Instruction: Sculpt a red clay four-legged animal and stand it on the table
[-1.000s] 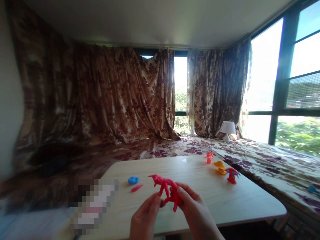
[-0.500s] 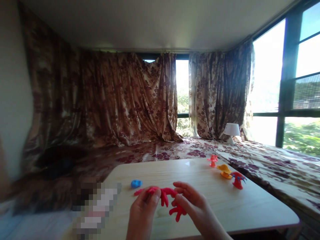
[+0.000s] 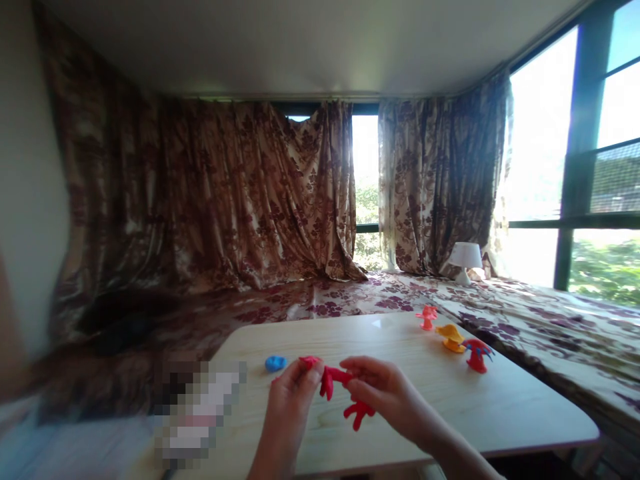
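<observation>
Over the near part of the table, a red modelling-clay piece (image 3: 328, 383) with several branching limbs is held between both hands. My left hand (image 3: 293, 400) pinches its left end between thumb and fingers. My right hand (image 3: 383, 387) has its thumb and fingers closed around the right end, hiding part of it. Under the right hand shows a red clay part with finger-like prongs (image 3: 359, 412); whether it joins the held piece is hidden. A blue clay lump (image 3: 275, 363) lies on the table just beyond my left hand.
The pale wooden table (image 3: 480, 413) carries three small clay figures at its right edge: a pink-red one (image 3: 427, 318), a yellow one (image 3: 451, 338) and a red-and-blue one (image 3: 477, 357). A pixelated patch covers the table's left side. A white lamp (image 3: 465, 255) stands behind.
Both hands and the red clay have risen slightly, and my right hand has closed further round its end. The left end that stuck out is now mostly covered. The view shifted a little.
</observation>
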`<state>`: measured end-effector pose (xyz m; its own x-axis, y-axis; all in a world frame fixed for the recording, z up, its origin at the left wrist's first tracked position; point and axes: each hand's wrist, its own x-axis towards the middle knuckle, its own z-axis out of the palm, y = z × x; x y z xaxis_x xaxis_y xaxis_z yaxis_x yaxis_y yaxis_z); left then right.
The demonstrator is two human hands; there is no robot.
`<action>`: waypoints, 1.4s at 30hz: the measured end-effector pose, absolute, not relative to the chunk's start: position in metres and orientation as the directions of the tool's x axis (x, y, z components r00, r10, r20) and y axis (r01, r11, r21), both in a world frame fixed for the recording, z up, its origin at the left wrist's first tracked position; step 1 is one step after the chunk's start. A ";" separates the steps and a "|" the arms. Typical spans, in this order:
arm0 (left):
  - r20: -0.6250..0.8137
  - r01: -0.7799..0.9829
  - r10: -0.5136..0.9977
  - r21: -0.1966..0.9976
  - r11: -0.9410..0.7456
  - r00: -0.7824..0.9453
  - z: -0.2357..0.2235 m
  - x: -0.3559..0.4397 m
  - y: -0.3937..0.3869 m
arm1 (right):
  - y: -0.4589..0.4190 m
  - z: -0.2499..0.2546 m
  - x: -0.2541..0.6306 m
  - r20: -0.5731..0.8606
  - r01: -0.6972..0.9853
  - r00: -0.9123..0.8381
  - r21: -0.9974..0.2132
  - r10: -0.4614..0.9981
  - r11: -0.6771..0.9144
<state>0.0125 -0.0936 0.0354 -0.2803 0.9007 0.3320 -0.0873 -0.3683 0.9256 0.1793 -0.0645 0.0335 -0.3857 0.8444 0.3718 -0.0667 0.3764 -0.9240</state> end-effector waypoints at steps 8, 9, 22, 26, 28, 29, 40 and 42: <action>0.197 -0.012 0.972 0.980 -0.200 -0.124 -0.002 0.007 -0.039 | -0.018 0.011 0.200 0.393 0.154 -0.376 -0.866 0.839 0.475; 0.189 0.011 0.976 0.982 -0.189 -0.104 -0.006 0.006 -0.032 | -0.013 0.010 0.201 0.410 0.205 -0.367 -0.840 0.835 0.503; 0.205 0.445 0.979 0.875 -0.191 0.017 -0.027 0.004 0.010 | 0.017 0.000 0.205 0.387 0.636 -0.527 -0.410 0.756 0.654; 0.237 0.508 0.971 0.834 -0.215 0.022 -0.032 0.002 0.008 | 0.017 -0.007 0.206 0.401 0.651 -0.524 -0.380 0.751 0.657; 0.251 0.522 0.968 0.823 -0.224 0.019 -0.033 0.000 0.008 | 0.017 -0.009 0.208 0.423 0.643 -0.511 -0.391 0.749 0.659; 0.256 0.526 0.966 0.820 -0.226 0.017 -0.034 0.000 0.008 | 0.017 -0.009 0.210 0.435 0.635 -0.501 -0.402 0.748 0.660; 0.390 0.529 0.919 0.793 -0.302 -0.060 -0.039 -0.007 0.013 | 0.026 -0.049 0.227 0.544 0.504 -0.216 -0.649 0.811 0.570; 0.463 0.540 0.880 0.769 -0.341 -0.104 -0.038 -0.007 0.005 | 0.029 -0.060 0.225 0.554 0.473 -0.159 -0.684 0.817 0.556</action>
<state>-0.0069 0.0053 -0.0376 -0.1045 0.8801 0.4631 0.5404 -0.3407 0.7694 0.2255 0.0290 -0.0595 -0.1591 0.8171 0.5541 0.4725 0.5559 -0.6839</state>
